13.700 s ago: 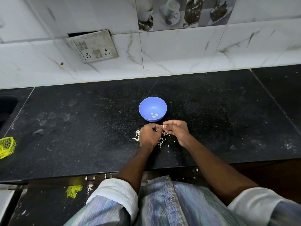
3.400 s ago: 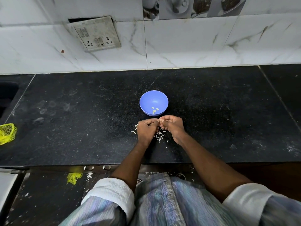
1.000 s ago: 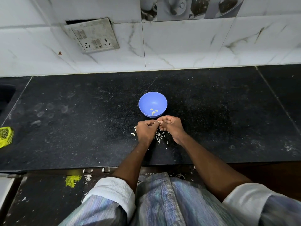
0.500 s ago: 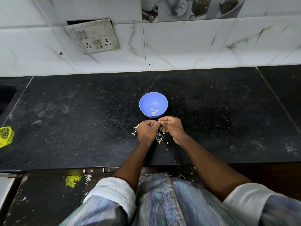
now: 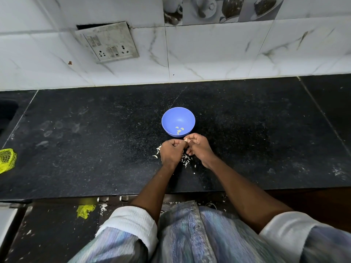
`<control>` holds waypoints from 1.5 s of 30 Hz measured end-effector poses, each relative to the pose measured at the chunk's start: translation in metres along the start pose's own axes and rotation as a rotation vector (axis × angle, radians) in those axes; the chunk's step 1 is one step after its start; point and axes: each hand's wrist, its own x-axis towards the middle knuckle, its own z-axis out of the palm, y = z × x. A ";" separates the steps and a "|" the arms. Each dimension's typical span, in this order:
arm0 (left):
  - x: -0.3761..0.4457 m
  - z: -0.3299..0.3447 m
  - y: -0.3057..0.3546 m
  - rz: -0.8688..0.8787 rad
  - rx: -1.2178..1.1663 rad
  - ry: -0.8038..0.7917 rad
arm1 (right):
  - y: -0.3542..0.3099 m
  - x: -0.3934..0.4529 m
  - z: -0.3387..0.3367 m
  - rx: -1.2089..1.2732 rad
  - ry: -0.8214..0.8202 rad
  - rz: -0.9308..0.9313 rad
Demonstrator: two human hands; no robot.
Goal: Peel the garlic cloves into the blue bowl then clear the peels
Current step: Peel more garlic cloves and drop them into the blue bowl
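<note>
From your head camera, your left hand (image 5: 171, 151) and right hand (image 5: 199, 147) are drawn together just in front of the round blue plastic bowl (image 5: 178, 120), fingers curled, both pinching one small pale garlic clove (image 5: 186, 140) between their fingertips. The bowl stands on the black speckled stone counter (image 5: 95, 139) and holds three peeled cloves (image 5: 179, 129) near its bottom. Thin white garlic peels (image 5: 185, 161) lie scattered on the counter under and beside your hands — too many and too small to count. One piece of yellow plastic net (image 5: 6, 159) sits at the counter's left edge, a second yellow scrap (image 5: 85, 211) lies on the floor below. One grey switch-and-socket plate (image 5: 108, 42) hangs tilted on the white marble-look wall tiles (image 5: 218, 54).
</note>
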 end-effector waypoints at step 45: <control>0.002 -0.008 -0.005 0.289 0.268 -0.014 | 0.000 -0.002 -0.012 0.356 -0.038 0.065</control>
